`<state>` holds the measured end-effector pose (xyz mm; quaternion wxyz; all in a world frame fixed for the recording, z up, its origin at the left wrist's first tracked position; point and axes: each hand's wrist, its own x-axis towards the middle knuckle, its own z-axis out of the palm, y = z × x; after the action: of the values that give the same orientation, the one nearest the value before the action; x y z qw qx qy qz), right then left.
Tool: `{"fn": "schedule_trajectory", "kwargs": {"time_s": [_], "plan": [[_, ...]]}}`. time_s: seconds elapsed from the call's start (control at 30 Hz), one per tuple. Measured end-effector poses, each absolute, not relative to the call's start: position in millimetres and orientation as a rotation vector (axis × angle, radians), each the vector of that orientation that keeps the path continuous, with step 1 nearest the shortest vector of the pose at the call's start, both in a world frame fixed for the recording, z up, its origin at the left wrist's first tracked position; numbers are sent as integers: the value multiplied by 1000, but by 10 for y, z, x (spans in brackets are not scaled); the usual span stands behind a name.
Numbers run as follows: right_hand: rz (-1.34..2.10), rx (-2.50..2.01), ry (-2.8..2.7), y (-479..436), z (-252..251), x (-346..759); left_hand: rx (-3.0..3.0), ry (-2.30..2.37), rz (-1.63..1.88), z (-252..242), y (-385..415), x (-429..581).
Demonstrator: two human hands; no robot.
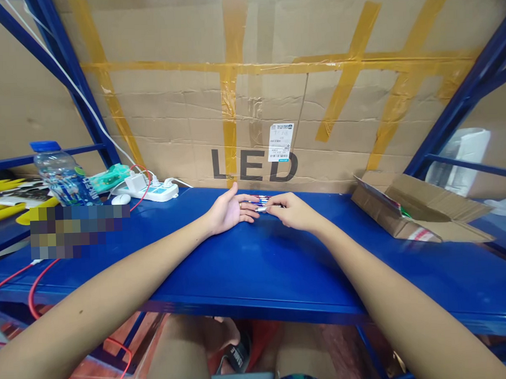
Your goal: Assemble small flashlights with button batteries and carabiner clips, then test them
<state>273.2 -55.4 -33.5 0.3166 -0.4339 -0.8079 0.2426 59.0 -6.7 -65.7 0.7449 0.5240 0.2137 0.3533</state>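
Silvery, the tip of a thin pen-like stick (261,209) shows between the pinched fingers of the right hand (290,211), which grip it. The left hand (228,211) lies palm-up and open beside it, fingertips touching the small bundle of thin red-and-blue sticks (262,199) lying on the blue metal surface (264,266) near its far edge, by the taped cardboard sheet marked LED (250,101). So light a pinch could probably let the stick slip; round sticks might roll once nudged. An open brown cardboard box (420,214) sits toward the right edge, a clear plastic water bottle (61,177) and white power strip (147,190) toward the far left corner.
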Motion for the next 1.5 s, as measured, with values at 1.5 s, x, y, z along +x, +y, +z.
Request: {"fn": "schedule_trajectory", "kwargs": {"time_s": [1.5], "plan": [[618, -1220, -1978, -554, -331, 2724, 1184, 475, 739, -640, -45, 599]]}}
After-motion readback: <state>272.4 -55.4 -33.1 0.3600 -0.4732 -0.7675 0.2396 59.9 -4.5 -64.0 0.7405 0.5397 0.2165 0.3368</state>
